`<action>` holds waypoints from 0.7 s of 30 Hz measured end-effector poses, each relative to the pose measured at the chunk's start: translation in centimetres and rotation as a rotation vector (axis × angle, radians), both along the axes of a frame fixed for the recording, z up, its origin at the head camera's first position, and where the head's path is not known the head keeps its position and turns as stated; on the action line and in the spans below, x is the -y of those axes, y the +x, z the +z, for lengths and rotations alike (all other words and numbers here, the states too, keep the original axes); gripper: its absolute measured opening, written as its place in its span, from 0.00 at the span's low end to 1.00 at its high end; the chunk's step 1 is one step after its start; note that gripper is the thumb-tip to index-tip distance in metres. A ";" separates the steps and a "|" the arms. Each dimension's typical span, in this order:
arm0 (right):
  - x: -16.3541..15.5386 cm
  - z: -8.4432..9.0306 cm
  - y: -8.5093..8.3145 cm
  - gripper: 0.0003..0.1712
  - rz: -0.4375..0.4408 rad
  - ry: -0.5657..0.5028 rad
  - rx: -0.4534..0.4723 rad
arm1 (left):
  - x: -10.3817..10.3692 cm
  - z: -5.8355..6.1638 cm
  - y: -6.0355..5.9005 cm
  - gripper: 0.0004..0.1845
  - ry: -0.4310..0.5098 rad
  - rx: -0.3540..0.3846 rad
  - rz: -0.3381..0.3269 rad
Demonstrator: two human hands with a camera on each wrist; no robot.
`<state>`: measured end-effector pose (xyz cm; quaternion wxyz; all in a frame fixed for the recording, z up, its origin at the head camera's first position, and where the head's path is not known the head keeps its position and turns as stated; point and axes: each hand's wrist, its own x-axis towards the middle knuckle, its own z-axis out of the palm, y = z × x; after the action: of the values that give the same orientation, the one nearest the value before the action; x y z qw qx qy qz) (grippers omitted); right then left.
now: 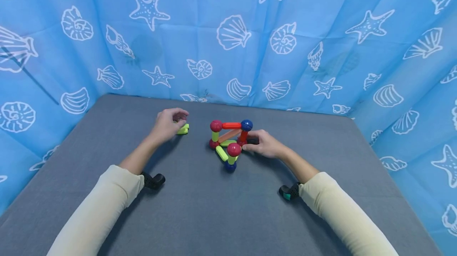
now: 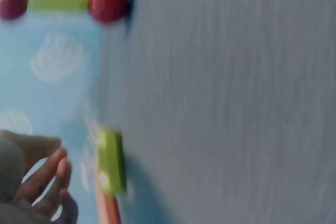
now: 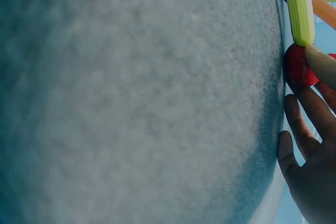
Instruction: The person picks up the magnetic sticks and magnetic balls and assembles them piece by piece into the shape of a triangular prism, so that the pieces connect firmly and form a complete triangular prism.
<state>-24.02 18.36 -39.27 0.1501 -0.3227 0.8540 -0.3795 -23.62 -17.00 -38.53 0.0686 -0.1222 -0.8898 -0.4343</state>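
Note:
A frame of coloured rods and balls (image 1: 232, 125) stands mid-table, with a triangular base of green rods and uprights topped by red and blue balls. At its right base corner my right hand (image 1: 265, 144) pinches a red ball; thumb and forefinger lie on either side of this red ball (image 3: 299, 66) in the right wrist view. My left hand (image 1: 168, 125) hovers over loose green rods (image 1: 183, 129) to the left, fingers loosely bent. In the left wrist view its fingers (image 2: 44, 177) are apart from a green rod (image 2: 110, 161), which lies by an orange rod (image 2: 107, 211).
A grey cloth (image 1: 214, 212) covers the table. Blue curtains (image 1: 200, 41) with white shells and starfish hang behind it and along its sides. Black wrist devices (image 1: 154, 181) sit under both cuffs.

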 end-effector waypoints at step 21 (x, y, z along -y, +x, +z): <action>-0.3 0.1 -0.1 0.21 0.026 -0.023 0.032 | 4.1 -2.0 -1.3 0.12 -0.177 0.052 0.276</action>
<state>-24.15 18.66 -39.21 0.1651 -0.3294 0.8428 -0.3924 -24.90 -21.14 -40.53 0.0936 0.0067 -0.9345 -0.3435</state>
